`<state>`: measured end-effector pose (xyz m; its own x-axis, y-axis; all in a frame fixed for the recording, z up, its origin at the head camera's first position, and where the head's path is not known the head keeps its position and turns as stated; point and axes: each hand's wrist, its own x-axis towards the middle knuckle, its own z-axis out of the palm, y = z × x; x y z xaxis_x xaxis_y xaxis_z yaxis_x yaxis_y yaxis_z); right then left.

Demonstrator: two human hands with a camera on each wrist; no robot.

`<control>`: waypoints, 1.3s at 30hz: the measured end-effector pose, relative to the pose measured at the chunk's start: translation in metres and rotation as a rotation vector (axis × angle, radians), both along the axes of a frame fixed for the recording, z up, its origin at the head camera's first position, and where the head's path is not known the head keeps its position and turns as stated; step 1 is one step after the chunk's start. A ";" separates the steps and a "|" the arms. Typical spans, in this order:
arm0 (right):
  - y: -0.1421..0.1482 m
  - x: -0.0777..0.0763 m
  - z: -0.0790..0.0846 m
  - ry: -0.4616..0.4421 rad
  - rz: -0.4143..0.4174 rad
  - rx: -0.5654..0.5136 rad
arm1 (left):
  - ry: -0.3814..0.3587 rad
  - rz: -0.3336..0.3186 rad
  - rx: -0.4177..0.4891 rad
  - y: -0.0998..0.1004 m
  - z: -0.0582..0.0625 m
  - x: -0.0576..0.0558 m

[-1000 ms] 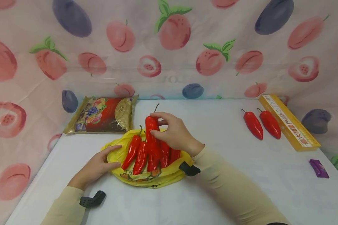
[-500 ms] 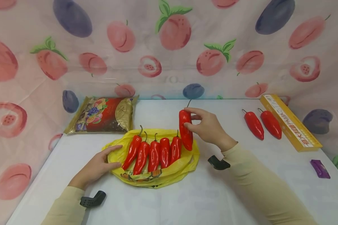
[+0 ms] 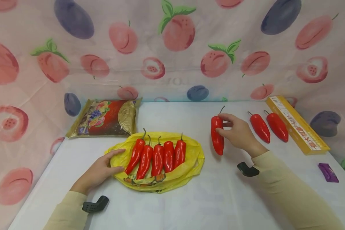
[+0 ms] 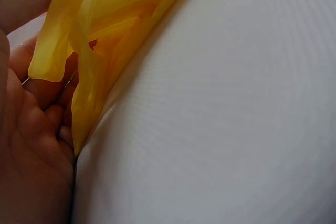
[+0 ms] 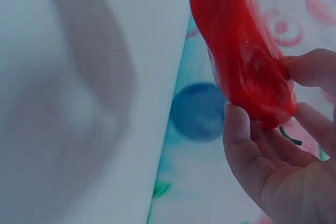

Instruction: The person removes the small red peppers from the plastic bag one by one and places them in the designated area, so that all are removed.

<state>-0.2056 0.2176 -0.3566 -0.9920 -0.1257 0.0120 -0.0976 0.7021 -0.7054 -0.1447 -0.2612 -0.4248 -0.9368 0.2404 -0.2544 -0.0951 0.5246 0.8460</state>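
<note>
My right hand (image 3: 241, 134) pinches a red chili pepper (image 3: 217, 135) near its stem end, above the white table to the right of the bag. In the right wrist view, thumb and fingers grip the wide end of this pepper (image 5: 231, 40), the thin stem showing past them. At the left side of the yellow plastic bag (image 3: 194, 159) rests my left hand (image 3: 96, 172), thumb and index finger spread apart on its edge. Bag film (image 4: 94, 77) drapes against these fingers in the left wrist view, hiding some of them. Several red peppers (image 3: 157, 159) lie side by side on the bag.
Two more red peppers (image 3: 260, 127) lie at the right, alongside a long yellow pasta box (image 3: 299, 126). A small purple packet (image 3: 328, 172) is near the right edge. Behind the bag, at the left, sits a gold and red food package (image 3: 106, 118). Fruit-patterned cloth (image 3: 172, 67) hangs behind the table.
My right hand has lifted the chili pepper from over the bag and carried it rightward, past the bag's right edge. The left hand stays where it was on the bag.
</note>
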 end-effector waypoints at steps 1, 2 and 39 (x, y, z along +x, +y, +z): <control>0.005 0.000 -0.001 -0.006 -0.009 0.007 | -0.002 0.001 -0.001 0.000 0.000 0.000; 0.009 0.000 -0.001 -0.014 -0.018 0.014 | -0.004 0.002 0.000 0.000 0.000 0.000; 0.094 -0.033 -0.030 -0.195 -0.154 0.122 | 0.001 -0.003 -0.029 -0.001 0.002 -0.001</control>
<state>-0.2386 0.3114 -0.3867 -0.9815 0.0376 -0.1875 0.1463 0.7793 -0.6094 -0.1452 -0.2623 -0.4233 -0.9363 0.2358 -0.2601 -0.0922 0.5496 0.8303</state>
